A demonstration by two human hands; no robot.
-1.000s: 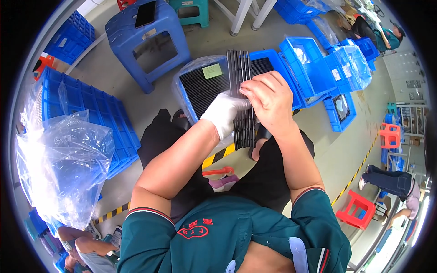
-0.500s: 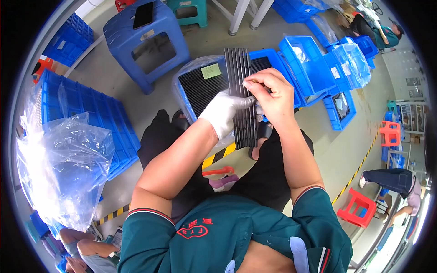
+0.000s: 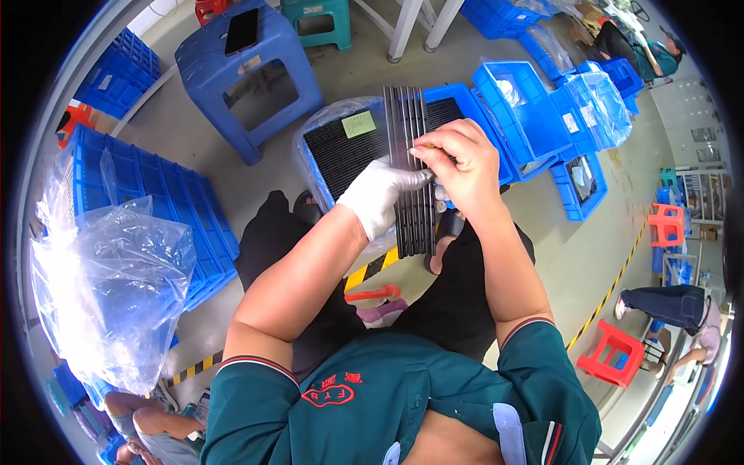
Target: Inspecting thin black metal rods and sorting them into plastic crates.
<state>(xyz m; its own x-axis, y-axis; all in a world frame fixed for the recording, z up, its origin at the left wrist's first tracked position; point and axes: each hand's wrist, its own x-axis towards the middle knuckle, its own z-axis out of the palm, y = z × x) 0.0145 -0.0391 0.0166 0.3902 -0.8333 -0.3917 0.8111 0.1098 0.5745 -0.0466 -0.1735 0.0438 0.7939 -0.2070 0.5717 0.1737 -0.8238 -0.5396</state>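
My left hand point(image 3: 377, 194), in a white glove, holds a stack of long black ribbed trays point(image 3: 408, 116) upright in front of me. My right hand point(image 3: 461, 161), bare, pinches the top edge of the same stack with thumb and fingers, holding a small tan item at the fingertips. Behind the stack lies a blue bin lined with clear plastic point(image 3: 339, 143), filled with more black trays and topped by a small yellow-green label point(image 3: 358, 123).
A blue plastic stool point(image 3: 248, 74) with a dark phone on it stands at the upper left. Blue crates point(image 3: 182, 209) and a clear plastic bag point(image 3: 108, 279) sit at my left. More blue bins point(image 3: 535, 108) are at the right. Red stools and other people stand farther off.
My right hand has shifted slightly up along the stack's top edge, fingers now pinching it. The stack and my left hand stay nearly where they were.
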